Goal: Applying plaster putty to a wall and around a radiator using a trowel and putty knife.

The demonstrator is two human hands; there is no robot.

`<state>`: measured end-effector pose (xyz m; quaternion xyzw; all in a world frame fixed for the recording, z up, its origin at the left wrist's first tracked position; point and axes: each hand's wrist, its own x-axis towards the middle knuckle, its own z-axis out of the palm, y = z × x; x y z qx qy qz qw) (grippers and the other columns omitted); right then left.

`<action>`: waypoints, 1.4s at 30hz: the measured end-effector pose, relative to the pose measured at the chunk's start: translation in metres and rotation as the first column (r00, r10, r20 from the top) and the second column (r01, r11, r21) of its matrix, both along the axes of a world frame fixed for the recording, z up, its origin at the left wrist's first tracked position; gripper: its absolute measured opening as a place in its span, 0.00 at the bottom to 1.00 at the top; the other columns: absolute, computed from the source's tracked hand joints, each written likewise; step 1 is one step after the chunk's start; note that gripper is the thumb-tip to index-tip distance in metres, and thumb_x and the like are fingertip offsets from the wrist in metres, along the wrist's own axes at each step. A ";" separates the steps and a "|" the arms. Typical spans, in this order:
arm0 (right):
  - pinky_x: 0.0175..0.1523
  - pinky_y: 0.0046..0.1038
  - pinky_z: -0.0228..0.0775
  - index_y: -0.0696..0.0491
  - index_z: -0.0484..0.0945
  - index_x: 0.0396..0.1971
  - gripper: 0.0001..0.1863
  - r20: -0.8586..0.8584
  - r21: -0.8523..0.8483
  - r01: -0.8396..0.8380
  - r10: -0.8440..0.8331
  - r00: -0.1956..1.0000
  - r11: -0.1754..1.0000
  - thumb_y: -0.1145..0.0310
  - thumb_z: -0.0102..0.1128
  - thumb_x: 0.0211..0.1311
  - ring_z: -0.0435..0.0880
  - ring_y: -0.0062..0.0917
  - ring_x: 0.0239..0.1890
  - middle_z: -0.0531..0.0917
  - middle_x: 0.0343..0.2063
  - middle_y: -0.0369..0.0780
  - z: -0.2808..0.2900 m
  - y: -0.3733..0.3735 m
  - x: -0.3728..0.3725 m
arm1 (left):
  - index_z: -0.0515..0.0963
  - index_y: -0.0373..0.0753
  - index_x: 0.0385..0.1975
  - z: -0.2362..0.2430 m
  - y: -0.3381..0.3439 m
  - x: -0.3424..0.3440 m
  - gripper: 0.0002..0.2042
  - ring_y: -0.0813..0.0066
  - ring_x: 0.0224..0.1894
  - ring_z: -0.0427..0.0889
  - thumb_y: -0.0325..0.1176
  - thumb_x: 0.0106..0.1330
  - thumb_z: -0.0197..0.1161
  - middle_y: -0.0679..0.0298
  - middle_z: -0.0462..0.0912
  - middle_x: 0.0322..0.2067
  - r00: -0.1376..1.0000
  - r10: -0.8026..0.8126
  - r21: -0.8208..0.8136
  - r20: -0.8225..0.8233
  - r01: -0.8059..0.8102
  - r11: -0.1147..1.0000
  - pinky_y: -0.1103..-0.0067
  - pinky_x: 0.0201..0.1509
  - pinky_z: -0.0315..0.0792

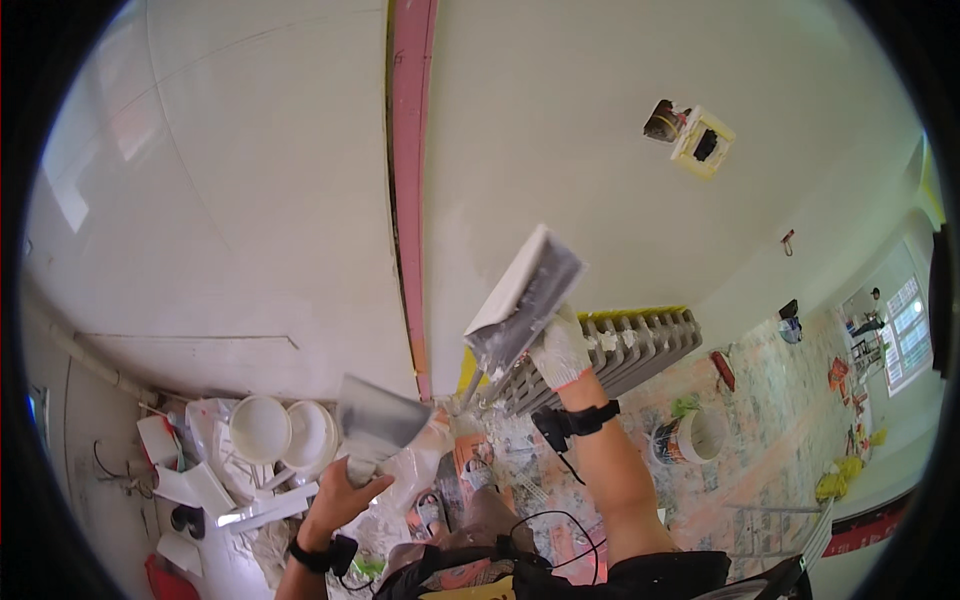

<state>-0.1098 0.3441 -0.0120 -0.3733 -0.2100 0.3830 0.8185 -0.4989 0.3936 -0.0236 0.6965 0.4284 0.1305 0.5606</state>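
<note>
My right hand [560, 355], in a white knit glove, holds a wide metal trowel [530, 310] with a ridge of white paste along one side, raised in front of the wall beside a vertical pink strip [410, 120]. Lower and to the left, my bare left hand [345, 490] holds a metal putty knife [380, 415] by its handle, its blade slightly blurred. The trowel and knife are apart. Behind my right hand is a grey column radiator [640, 345] with yellow tape along its top.
A wall opening [705, 140] is at upper right. White buckets [260, 425] and scrap boards [185, 485] lie at lower left. A bucket [705, 435] stands right on the spattered, covered floor. A step ladder [800, 530] is at lower right; another person [873, 320] is near the far window [905, 325].
</note>
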 end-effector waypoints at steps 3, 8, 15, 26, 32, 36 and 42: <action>0.66 0.34 0.75 0.51 0.68 0.62 0.19 -0.225 0.067 -0.158 0.169 0.960 0.985 0.70 0.54 0.74 0.80 0.30 0.57 0.77 0.56 0.41 0.033 -0.025 -0.031 | 0.81 0.32 0.44 0.037 -0.001 0.046 0.19 0.81 0.26 0.78 0.39 0.62 0.75 0.67 0.84 0.30 0.971 -0.186 -0.250 -0.149 0.145 0.957 0.79 0.30 0.74; 0.51 0.28 0.76 0.52 0.73 0.50 0.12 0.523 -0.318 -0.344 0.466 0.714 0.884 0.68 0.62 0.72 0.81 0.23 0.43 0.81 0.42 0.35 -0.007 -0.044 -0.029 | 0.79 0.32 0.50 0.052 -0.001 0.090 0.24 0.84 0.24 0.78 0.42 0.61 0.76 0.67 0.84 0.31 0.937 -0.344 -0.234 -0.061 0.322 0.917 0.81 0.27 0.73; 0.47 0.22 0.78 0.54 0.77 0.49 0.11 -0.142 -0.398 -0.549 0.541 0.829 0.735 0.66 0.61 0.73 0.84 0.21 0.39 0.84 0.39 0.35 -0.084 -0.058 -0.011 | 0.79 0.33 0.47 0.034 -0.013 0.125 0.16 0.52 0.36 0.84 0.27 0.59 0.72 0.51 0.84 0.36 0.997 -0.059 0.426 -0.049 0.074 0.902 0.65 0.41 0.77; 0.57 0.29 0.79 0.56 0.73 0.60 0.18 -0.505 0.056 -0.460 0.422 0.753 0.886 0.67 0.56 0.75 0.83 0.25 0.52 0.83 0.51 0.39 -0.105 -0.069 -0.052 | 0.78 0.37 0.51 -0.022 0.011 0.110 0.22 0.48 0.40 0.77 0.15 0.54 0.61 0.53 0.72 0.36 0.960 0.123 0.779 -0.251 0.125 0.615 0.60 0.42 0.72; 0.59 0.31 0.78 0.55 0.72 0.61 0.19 -0.420 0.073 -0.253 0.260 0.869 0.965 0.68 0.57 0.74 0.82 0.25 0.54 0.82 0.52 0.38 -0.046 -0.097 -0.038 | 0.80 0.27 0.42 -0.020 0.006 0.027 0.20 0.58 0.37 0.86 0.37 0.59 0.77 0.48 0.87 0.35 0.986 -0.060 0.166 -0.154 0.086 0.982 0.67 0.45 0.77; 0.59 0.33 0.77 0.54 0.72 0.61 0.20 0.153 -0.134 -0.088 0.109 0.982 0.987 0.68 0.60 0.72 0.81 0.26 0.56 0.82 0.53 0.38 -0.064 -0.092 -0.086 | 0.81 0.27 0.44 0.004 -0.002 -0.003 0.24 0.65 0.38 0.85 0.40 0.57 0.79 0.49 0.87 0.37 0.918 -0.391 0.046 -0.063 0.395 0.918 0.70 0.47 0.77; 0.40 0.31 0.75 0.54 0.75 0.46 0.11 0.768 -0.582 0.179 0.465 0.441 0.793 0.66 0.63 0.69 0.81 0.24 0.34 0.81 0.34 0.36 -0.016 -0.100 -0.170 | 0.80 0.28 0.46 0.023 0.000 -0.056 0.22 0.73 0.33 0.82 0.39 0.59 0.77 0.56 0.86 0.32 0.899 -0.412 0.031 0.148 0.412 0.911 0.74 0.40 0.76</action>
